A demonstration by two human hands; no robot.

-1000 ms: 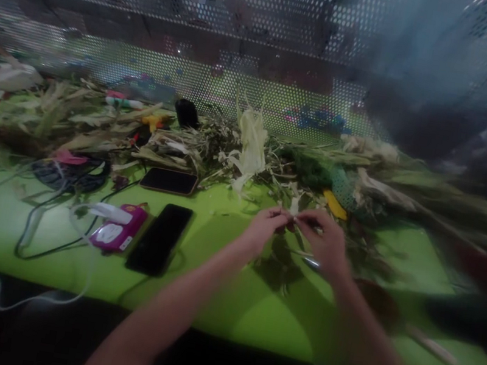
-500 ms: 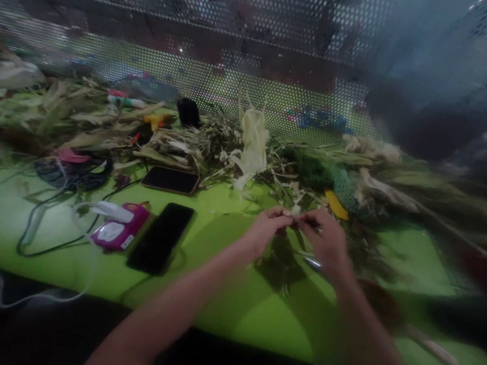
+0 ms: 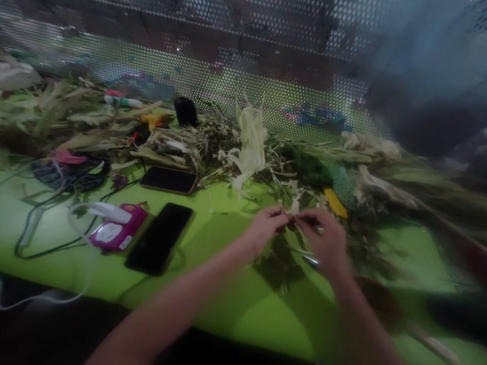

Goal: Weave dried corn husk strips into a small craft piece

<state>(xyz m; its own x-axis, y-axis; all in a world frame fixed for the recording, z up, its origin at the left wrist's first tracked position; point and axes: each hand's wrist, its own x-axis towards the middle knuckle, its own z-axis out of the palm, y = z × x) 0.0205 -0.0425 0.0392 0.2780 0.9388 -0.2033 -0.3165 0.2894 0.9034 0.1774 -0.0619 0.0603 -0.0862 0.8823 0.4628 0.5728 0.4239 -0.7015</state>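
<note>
My left hand [image 3: 267, 226] and my right hand [image 3: 324, 241] meet over the green table, thumbs and fingers pinched together. Between the fingertips is a small pale piece of dried husk [image 3: 295, 206], its upper end showing above them; the fingers hide most of it. Thin pale strands [image 3: 285, 288] show below the hands, though I cannot tell whether they join it. A shiny metal tool [image 3: 311, 259] lies partly behind my right hand. Beyond the hands stands a pale, upright bundle of corn husk [image 3: 251, 143], its tips pointing up.
Dried leaves and stalks [image 3: 73, 115] are heaped along the back, before a perforated metal screen [image 3: 223, 74]. On the left lie two phones [image 3: 159, 237], a magenta power strip [image 3: 118, 227] and cables [image 3: 25, 234]. A yellow object [image 3: 335, 203] and a wooden-handled tool [image 3: 433, 343] lie right.
Both hands stay pinched together in nearly the same place, with only slight finger movement. The whole view has shifted slightly.
</note>
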